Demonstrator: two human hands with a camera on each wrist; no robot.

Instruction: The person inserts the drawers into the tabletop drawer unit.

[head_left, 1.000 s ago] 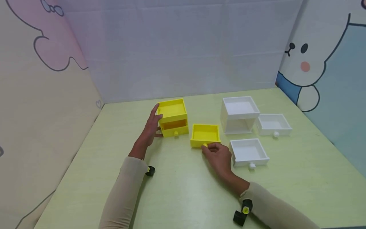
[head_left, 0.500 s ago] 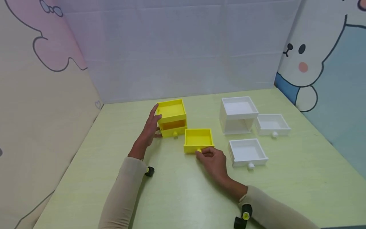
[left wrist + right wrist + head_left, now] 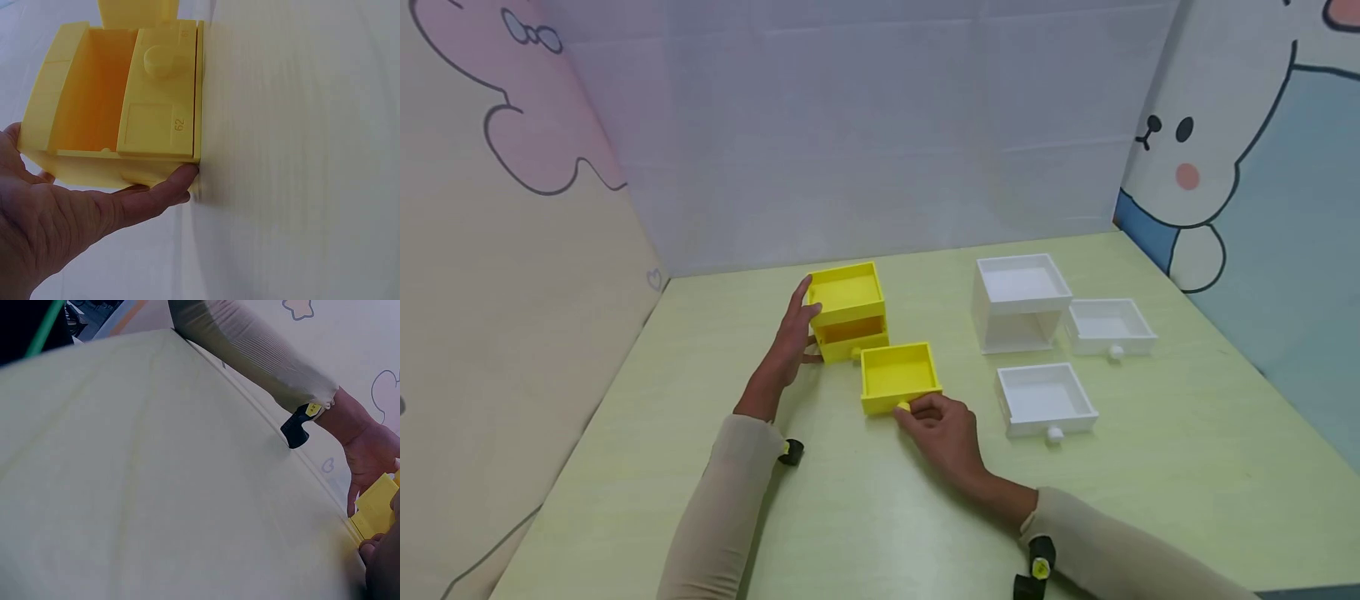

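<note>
Left hand (image 3: pixel 792 337): it is laid flat against the left side wall of the yellow cabinet (image 3: pixel 848 310), with the fingers straight and pointing away from the person; in the left wrist view the thumb is seen pressed along the lower edge of the cabinet. Nothing is gripped, the cabinet is only touched and braced, probably so that it does not slide on the surface (image 3: pixel 880 500).

Right hand (image 3: pixel 942 432): the small round knob (image 3: pixel 902 407) of the loose yellow drawer (image 3: pixel 898 377) is pinched between the thumb and the curled fingers. The knob is the only narrow part of the drawer, so it is judged to be held there for steering.

Loose yellow drawer: it stands flat on the surface, open side up, just in front and to the right of the cabinet, near it but not inside.

Yellow cabinet: the upper slot is seen empty; the lower slot is filled by a second yellow drawer (image 3: pixel 161 94), closed flush.

White cabinet (image 3: pixel 1018 302): it stands well apart to the right, with its front slot empty.

White drawers: one white drawer (image 3: pixel 1108 327) lies just beside the white cabinet on its right, another white drawer (image 3: pixel 1045 400) lies in front of it; both are untouched.
</note>
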